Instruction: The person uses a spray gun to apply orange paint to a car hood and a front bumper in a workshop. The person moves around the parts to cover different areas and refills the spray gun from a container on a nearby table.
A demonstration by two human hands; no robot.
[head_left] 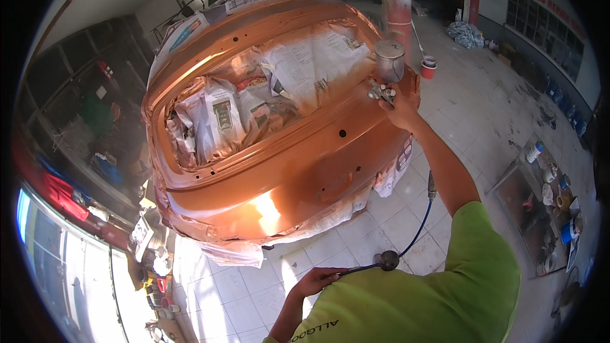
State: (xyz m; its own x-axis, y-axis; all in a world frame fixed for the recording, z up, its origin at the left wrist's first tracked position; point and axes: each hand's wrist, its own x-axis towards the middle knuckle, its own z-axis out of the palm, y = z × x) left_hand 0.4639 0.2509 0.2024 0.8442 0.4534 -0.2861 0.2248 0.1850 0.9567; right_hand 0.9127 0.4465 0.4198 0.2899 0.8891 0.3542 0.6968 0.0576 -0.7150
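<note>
My right hand [397, 108] grips a spray gun [381, 92] with an upright metal cup [389, 60], at the right side of a car's orange-coated rear hatch [298, 146]. The window opening is masked with newspaper [305, 63], stained orange in places. More masking paper [229, 251] hangs along the lower edge. At the bottom centre my left hand [318, 279] is closed on a blue air hose [356, 270], which has a round dark fitting [389, 259] and curves up toward the gun, partly hidden by my right arm.
A red pillar [398, 19] stands behind the car, a red bucket [427, 71] near its foot and a plastic bundle [466, 34] farther back. A low stand with cans and bottles [521, 197] is at right. Clutter [159, 292] lines the bright doorway at left. Tiled floor [337, 248] surrounds the car.
</note>
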